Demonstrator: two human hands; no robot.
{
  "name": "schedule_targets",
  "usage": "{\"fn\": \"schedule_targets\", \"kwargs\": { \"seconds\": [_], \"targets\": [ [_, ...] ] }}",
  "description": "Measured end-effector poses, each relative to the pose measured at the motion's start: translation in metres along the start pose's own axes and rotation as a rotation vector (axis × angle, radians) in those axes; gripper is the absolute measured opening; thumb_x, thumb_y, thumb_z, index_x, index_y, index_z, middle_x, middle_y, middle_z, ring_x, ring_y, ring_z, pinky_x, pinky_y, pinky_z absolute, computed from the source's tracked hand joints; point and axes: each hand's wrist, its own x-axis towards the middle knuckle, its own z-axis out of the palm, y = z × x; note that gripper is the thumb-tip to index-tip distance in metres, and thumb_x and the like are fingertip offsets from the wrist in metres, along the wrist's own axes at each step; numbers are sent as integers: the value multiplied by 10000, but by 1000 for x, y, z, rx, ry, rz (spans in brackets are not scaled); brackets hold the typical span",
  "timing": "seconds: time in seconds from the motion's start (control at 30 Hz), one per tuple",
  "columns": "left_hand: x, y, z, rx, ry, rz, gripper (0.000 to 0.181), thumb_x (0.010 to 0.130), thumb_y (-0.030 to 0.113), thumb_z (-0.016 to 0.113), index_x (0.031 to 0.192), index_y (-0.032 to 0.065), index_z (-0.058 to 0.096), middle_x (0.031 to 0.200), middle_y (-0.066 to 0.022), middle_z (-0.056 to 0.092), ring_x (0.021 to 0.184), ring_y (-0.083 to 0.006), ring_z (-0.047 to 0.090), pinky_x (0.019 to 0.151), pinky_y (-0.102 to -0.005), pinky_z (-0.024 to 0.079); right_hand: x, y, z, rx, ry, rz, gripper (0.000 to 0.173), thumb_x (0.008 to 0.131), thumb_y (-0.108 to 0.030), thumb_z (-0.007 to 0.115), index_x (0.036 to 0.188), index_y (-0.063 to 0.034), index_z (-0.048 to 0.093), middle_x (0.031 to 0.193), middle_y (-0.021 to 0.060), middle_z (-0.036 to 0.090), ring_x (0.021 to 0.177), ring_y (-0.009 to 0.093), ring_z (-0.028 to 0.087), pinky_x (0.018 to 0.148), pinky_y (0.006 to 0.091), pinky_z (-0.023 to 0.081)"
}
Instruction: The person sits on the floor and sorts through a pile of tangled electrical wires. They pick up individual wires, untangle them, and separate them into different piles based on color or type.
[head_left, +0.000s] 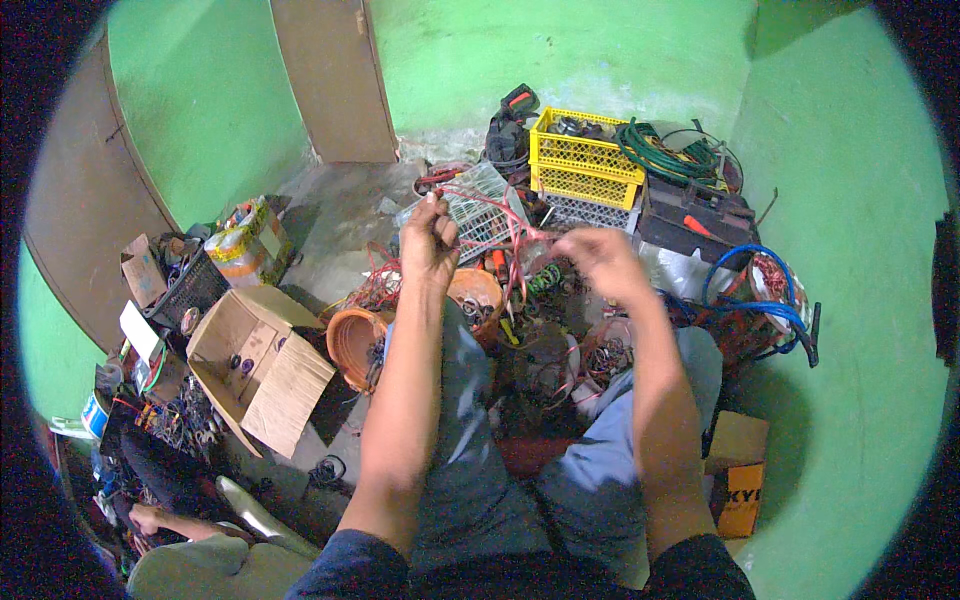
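My left hand (430, 244) is raised in front of me, with one end of a thin red wire (487, 201) pinched between its fingertips. The wire runs across to my right hand (600, 259), which is blurred and has its fingers closed around the bunched part. Loose pinkish-red loops hang down from that bunch between the hands. Below them are an orange bucket (475, 283) with small parts in it and a coil of green wire (546, 280). A white wire rack (484, 206) lies just beyond my left hand.
Stacked yellow crates (585, 176), a green hose coil (660, 154) and a black toolbox (694, 206) stand along the back wall. To the left sits an opened cardboard box (251, 360). Blue cable (772, 307) lies at right. Another person's hand (148, 519) shows at lower left.
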Motion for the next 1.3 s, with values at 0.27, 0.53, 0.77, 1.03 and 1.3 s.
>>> {"fn": "schedule_targets", "kwargs": {
  "seconds": [0.27,0.53,0.77,1.03,1.3],
  "targets": [
    [-2,11,-2,50,31,85,70,917,107,546,890,45,526,687,-10,505,461,-52,316,405,-212,247,-11,34,-69,345,788,38,229,935,-218,549,887,-21,654,565,-105,342,463,0,250,422,204,174],
    [-5,-9,16,192,86,194,95,902,124,585,863,38,572,680,-6,525,478,-54,375,415,-218,276,-6,30,-60,244,1110,-23,260,939,-249,551,903,-16,662,579,-93,367,478,8,280,431,210,202],
    [-19,-16,25,674,101,39,96,879,118,594,838,32,589,646,-7,533,453,-65,376,401,-229,278,-11,-5,-35,270,567,-69,283,942,-253,536,934,2,659,609,-75,406,513,12,325,443,205,222],
    [-7,-3,4,451,320,147,127,877,88,590,772,19,572,632,-18,507,447,-87,368,412,-246,298,-21,31,-80,73,1101,-168,176,914,-140,505,900,8,600,629,-43,404,537,48,380,449,204,281],
    [4,41,-35,397,520,291,119,894,95,576,808,17,552,646,-17,508,420,-76,341,363,-238,240,-86,111,-154,188,1473,69,318,940,-186,406,1087,32,585,812,40,567,664,111,522,547,231,427]
  ]
}}
